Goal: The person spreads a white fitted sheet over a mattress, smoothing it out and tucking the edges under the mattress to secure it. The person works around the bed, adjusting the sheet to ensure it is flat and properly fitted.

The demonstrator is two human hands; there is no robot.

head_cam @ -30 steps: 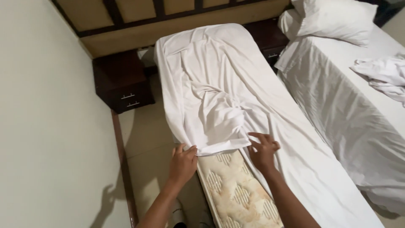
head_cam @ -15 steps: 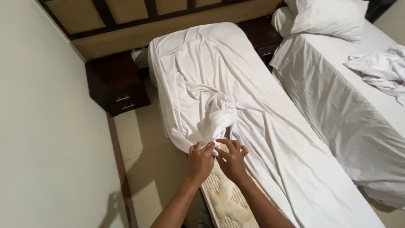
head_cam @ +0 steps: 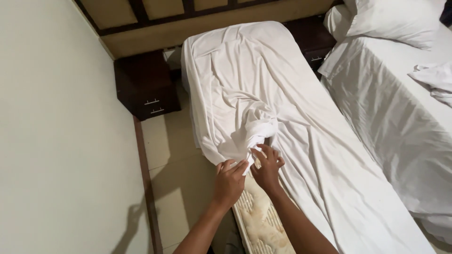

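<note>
A white sheet (head_cam: 263,94) lies rumpled over a single bed, bunched into a fold near the bed's left edge. My left hand (head_cam: 229,181) pinches the sheet's edge at that bunch. My right hand (head_cam: 267,168) sits just beside it, fingers curled into the same gathered cloth. Below both hands the bare patterned mattress (head_cam: 259,221) shows where the sheet is pulled back.
A dark wooden nightstand (head_cam: 146,87) stands against the wall left of the bed, with tiled floor (head_cam: 174,188) between wall and bed. A second bed (head_cam: 405,113) with a white sheet, a pillow (head_cam: 391,19) and crumpled linen (head_cam: 435,77) is at the right.
My hands came together from apart and moved up the bed's edge, gathering the sheet into a bunch. The view shifted slightly.
</note>
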